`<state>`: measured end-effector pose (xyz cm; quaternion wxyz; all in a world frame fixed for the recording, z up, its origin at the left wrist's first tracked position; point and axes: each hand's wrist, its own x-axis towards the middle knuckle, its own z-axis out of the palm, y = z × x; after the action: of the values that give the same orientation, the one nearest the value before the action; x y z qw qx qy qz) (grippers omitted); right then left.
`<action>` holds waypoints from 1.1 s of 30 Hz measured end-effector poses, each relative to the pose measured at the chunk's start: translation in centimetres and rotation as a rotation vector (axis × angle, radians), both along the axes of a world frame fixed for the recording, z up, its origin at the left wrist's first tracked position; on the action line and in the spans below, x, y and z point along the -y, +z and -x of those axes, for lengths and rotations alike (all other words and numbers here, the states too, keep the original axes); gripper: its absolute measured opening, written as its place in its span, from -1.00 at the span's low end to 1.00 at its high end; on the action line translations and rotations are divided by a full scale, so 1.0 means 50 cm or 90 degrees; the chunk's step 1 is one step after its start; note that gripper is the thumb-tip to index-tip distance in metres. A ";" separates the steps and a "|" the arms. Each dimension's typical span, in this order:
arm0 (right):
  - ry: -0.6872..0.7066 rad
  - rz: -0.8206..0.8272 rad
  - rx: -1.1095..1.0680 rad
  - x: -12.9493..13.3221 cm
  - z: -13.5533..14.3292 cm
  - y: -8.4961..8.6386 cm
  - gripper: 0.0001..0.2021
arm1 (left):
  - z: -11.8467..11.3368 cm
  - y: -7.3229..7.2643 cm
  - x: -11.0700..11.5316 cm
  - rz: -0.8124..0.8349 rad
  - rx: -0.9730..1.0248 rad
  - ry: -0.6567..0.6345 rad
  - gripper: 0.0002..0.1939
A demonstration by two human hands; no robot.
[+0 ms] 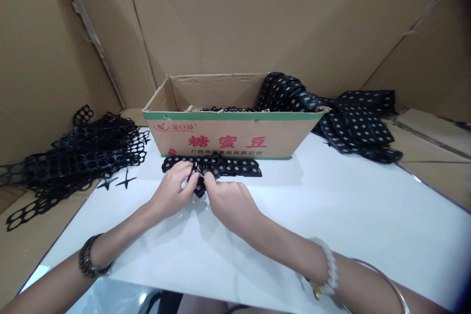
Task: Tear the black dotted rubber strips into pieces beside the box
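Observation:
My left hand (178, 189) and my right hand (231, 201) meet just in front of the cardboard box, fingertips pinched close together. Between them is a small black piece (199, 189), partly hidden by the fingers; its exact kind does not show. A thin pale sliver shows at the right fingertips, too small to name. Under and behind the fingertips, a black strip with pale round dots (241, 167) lies along the foot of the box. Small black rings (216, 164) sit on the strip beside my right fingers.
The open cardboard box (235, 135) stands on the white table (316, 201), with black pieces inside. Dotted black sheets (356, 125) drape over its right end. Black sheets full of round holes (84, 152) pile up at left, near two black cross-shaped pieces (126, 179). Cardboard walls (235, 24) enclose the table.

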<state>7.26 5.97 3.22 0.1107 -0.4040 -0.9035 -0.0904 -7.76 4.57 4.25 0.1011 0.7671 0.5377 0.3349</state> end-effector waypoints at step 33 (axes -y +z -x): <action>-0.063 0.092 -0.043 0.008 0.005 0.021 -0.80 | 0.020 -0.022 -0.005 -0.163 -0.015 0.085 -0.81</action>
<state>7.00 5.56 4.28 0.1072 -0.4575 -0.8825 -0.0169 -8.78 4.83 3.14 -0.0259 0.7403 0.5413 0.3978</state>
